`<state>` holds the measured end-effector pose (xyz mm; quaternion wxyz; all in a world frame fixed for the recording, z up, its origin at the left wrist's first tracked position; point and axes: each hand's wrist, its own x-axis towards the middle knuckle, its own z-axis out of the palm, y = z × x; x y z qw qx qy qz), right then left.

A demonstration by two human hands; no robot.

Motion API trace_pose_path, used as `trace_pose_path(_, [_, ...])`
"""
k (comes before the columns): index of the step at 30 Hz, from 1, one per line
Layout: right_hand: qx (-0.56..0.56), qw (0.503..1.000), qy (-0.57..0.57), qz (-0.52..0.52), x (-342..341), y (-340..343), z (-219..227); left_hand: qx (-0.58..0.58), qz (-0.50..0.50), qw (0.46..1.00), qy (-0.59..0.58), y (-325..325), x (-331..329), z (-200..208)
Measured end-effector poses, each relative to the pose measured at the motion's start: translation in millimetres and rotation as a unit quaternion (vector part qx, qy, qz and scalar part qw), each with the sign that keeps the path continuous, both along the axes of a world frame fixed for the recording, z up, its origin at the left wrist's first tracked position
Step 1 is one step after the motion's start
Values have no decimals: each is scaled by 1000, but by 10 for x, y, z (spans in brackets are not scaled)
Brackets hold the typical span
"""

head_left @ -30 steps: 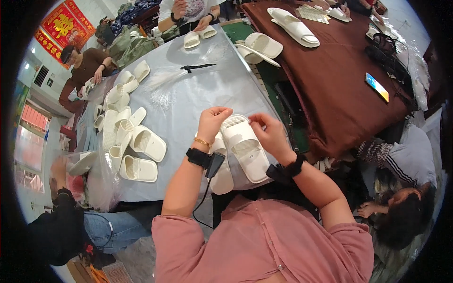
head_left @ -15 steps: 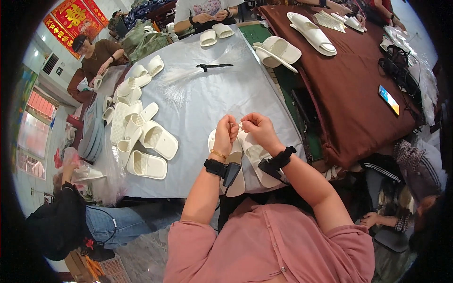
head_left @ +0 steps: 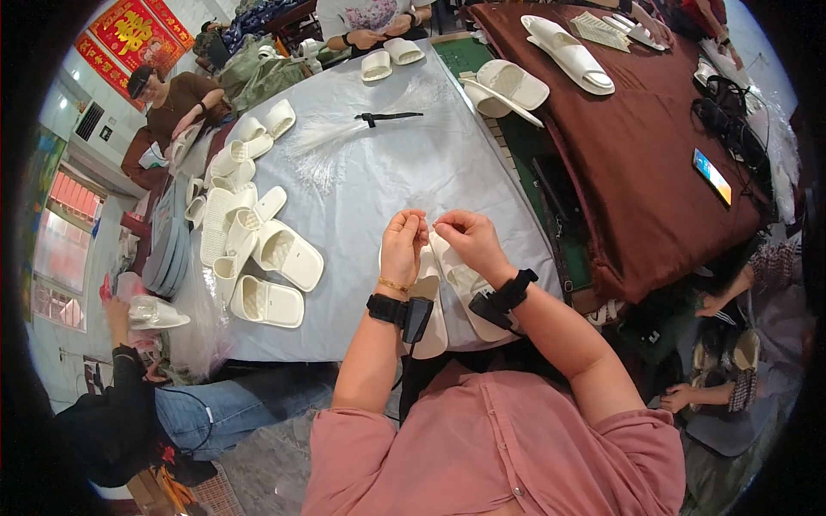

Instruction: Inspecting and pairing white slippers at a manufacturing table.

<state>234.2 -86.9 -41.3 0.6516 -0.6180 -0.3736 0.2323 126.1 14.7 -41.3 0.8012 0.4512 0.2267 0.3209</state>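
My left hand point(head_left: 401, 248) and my right hand point(head_left: 470, 241) meet closely above a pair of cream slide slippers. The left slipper point(head_left: 429, 318) and the right slipper point(head_left: 461, 273) lie side by side at the table's near edge, partly covered by my hands and wrists. Both hands are closed in a pinch, fingertips a small gap apart. Whatever they hold is too small to make out. Farther up the table lies a bundle of thin clear plastic strands point(head_left: 323, 155), bound with a black strap point(head_left: 389, 117).
Several cream slippers point(head_left: 291, 252) crowd the left side of the grey-covered table point(head_left: 370, 202). Another pair point(head_left: 404, 52) stands at the far edge beside a person. A brown-covered surface point(head_left: 637, 181) on the right bears slippers and a phone point(head_left: 711, 179). Other people work around.
My fingertips have drawn slightly apart, and the left fingers have straightened a little while still pinched. At the left, a person's hand has shifted a white slipper in clear plastic.
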Motion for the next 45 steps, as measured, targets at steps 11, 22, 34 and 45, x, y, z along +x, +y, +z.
trace_pose_path(11, [-21, 998, -54, -7, 11, -10, 65, 36, 4, 999, 6, -31, -6, -24])
trace_pose_path(22, [-7, 998, -61, -13, 3, -15, 39, 41, -1, 999, 31, -57, 11, 2])
trace_pose_path(34, [-21, 998, -56, -16, -3, -38, 90, 54, -29, 996, 58, -41, 12, -32])
trace_pose_path(45, [-41, 998, -48, -12, 33, -17, 70, 198, 18, 974, 112, -141, 54, -74])
